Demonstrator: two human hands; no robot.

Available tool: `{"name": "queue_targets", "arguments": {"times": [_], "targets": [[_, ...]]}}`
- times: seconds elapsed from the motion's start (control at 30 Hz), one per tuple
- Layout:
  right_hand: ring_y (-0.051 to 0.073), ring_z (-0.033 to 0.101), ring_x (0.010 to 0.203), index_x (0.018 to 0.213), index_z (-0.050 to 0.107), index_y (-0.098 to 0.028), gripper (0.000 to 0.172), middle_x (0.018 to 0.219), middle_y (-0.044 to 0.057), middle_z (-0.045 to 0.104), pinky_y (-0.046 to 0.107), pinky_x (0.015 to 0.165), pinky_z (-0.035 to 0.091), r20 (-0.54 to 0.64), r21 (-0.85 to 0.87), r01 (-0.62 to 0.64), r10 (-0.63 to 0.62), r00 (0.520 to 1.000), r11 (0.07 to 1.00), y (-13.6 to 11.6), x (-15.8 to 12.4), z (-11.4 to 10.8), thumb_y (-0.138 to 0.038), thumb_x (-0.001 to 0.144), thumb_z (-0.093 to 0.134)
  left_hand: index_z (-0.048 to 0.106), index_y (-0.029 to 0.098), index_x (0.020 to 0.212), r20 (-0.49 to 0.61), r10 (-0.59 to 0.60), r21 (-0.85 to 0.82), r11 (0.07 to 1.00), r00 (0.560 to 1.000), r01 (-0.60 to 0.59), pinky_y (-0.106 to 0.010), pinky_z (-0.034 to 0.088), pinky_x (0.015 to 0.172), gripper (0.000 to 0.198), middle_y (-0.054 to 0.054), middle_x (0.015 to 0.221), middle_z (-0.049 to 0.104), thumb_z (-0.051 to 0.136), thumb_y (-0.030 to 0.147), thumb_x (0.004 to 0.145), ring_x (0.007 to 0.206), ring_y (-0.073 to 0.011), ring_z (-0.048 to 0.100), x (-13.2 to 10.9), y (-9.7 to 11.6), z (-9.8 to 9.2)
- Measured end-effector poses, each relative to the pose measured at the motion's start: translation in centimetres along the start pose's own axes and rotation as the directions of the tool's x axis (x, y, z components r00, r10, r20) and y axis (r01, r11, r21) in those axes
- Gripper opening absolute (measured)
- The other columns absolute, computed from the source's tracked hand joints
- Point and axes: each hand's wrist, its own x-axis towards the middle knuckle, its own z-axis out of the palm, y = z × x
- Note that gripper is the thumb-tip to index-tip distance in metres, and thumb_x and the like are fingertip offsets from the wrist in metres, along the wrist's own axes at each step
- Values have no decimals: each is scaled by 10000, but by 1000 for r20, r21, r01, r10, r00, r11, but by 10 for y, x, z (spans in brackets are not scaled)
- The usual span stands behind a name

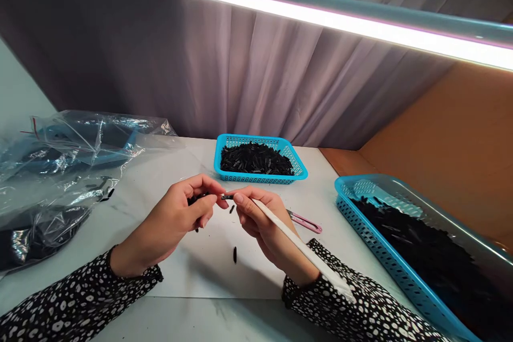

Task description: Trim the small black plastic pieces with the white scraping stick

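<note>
In the head view both hands meet above the white work surface. My left hand [182,214] is closed, with several small black pieces [195,199] held in its curled fingers. Fingertip to fingertip with it, my right hand [260,212] pinches a small dark piece [227,197] between thumb and forefinger. A long white strip [296,240] also runs out of the right hand, slanting back over the wrist to the sleeve. Part of each grip is hidden by the fingers. One loose black piece [234,255] lies on the surface below the hands, and another [232,209] lies just behind them.
A blue basket [260,178] full of black pieces stands at the back centre. At right is a larger blue basket [377,243] with more. A pink-handled cutter [306,222] lies behind my right hand. Clear plastic bags [92,141] cover the left. A lit tube lamp [340,20] hangs above.
</note>
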Motion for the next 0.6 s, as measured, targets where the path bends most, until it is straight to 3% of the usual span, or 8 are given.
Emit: {"name": "queue_targets", "arguments": {"times": [0.13,0.23,0.3,0.43,0.6], "targets": [[38,207,421,807,743,-147,276,507,-82,452,239,415,95,-10,0,13,-13,1000,1000,-1,-1,0,-417,777,792,661,176,1048,9,-87,-26,996,996,87,-252,315,528,220,-29,914,680,564,185,851,576,-79,419,1,1,-3],[41,223,424,824,758,-150,273,510,-80,451,241,416,100,-18,-5,28,-28,999,1000,-2,-1,1,-415,772,798,590,218,1221,32,-104,-16,994,994,105,-268,373,592,326,-43,1049,681,567,218,895,628,-87,471,1,-2,-5],[43,228,428,837,765,-153,277,512,-80,448,242,420,105,-30,-10,32,-32,999,999,-2,-1,1,-417,764,803,543,239,1262,43,-105,-15,994,994,105,-275,396,621,340,-26,1023,668,570,263,924,653,-95,502,1,-4,-6],[51,233,444,909,776,-166,283,501,-87,434,247,437,124,-52,-33,49,-51,997,998,-3,0,0,-404,761,812,537,204,1173,42,-108,-62,992,993,110,-256,370,572,289,29,773,619,618,315,918,616,-101,497,2,-5,-5],[60,225,454,959,775,-175,297,491,-88,439,253,447,134,-58,-37,54,-56,997,998,-4,-1,0,-402,770,806,611,175,1021,20,-98,-98,990,995,99,-220,313,500,279,-6,787,704,714,386,871,534,-65,441,6,-5,-6]]}}
